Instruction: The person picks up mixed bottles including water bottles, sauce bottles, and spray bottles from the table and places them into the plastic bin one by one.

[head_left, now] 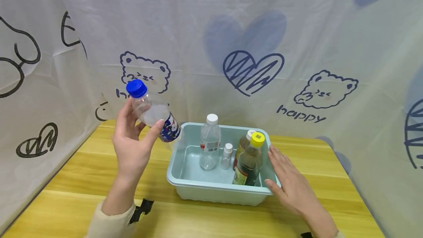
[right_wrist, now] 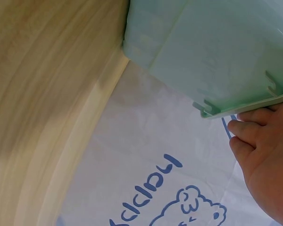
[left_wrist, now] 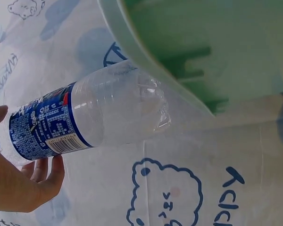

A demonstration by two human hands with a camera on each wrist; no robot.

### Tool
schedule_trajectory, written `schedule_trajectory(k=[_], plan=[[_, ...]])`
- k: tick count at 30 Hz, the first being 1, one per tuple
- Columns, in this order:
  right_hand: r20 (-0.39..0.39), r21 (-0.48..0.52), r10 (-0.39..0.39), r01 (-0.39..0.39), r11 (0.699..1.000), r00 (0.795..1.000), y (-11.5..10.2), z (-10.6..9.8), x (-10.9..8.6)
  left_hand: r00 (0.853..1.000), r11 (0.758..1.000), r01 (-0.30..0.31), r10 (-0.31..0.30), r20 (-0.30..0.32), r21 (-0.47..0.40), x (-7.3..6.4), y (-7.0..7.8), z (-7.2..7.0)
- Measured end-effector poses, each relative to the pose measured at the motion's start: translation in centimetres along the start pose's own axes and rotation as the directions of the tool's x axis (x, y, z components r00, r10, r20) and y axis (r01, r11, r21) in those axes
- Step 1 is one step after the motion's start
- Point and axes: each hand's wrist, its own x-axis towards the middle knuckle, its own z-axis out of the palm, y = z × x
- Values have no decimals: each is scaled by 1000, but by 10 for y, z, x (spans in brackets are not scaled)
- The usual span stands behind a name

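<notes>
My left hand grips a clear plastic bottle with a blue cap and a blue printed label. The bottle is tilted, cap up to the left, its base by the left rim of a light blue plastic basin. In the left wrist view the bottle looks see-through, and its base overlaps the basin rim. My right hand rests with extended fingers along the basin's right rim. In the right wrist view those fingers lie at the basin edge.
Inside the basin stand a clear white-capped bottle, a small clear bottle, a yellow-capped bottle with dark contents and another white-capped bottle behind it. The basin sits on a wooden table. A printed curtain hangs behind.
</notes>
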Motion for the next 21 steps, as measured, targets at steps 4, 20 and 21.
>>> schedule_trajectory(k=[4,20,21], plan=[[11,-9,8,-8,1000,1000,0,-1,0,999,1000,3,-3,47,-3,-6,3,7],[13,-59,9,-8,998,1000,-2,-1,1,968,998,21,-36,249,66,-30,-6,32],[15,-58,9,-8,998,1000,-2,-2,1,964,997,28,-46,262,73,-32,-7,34]])
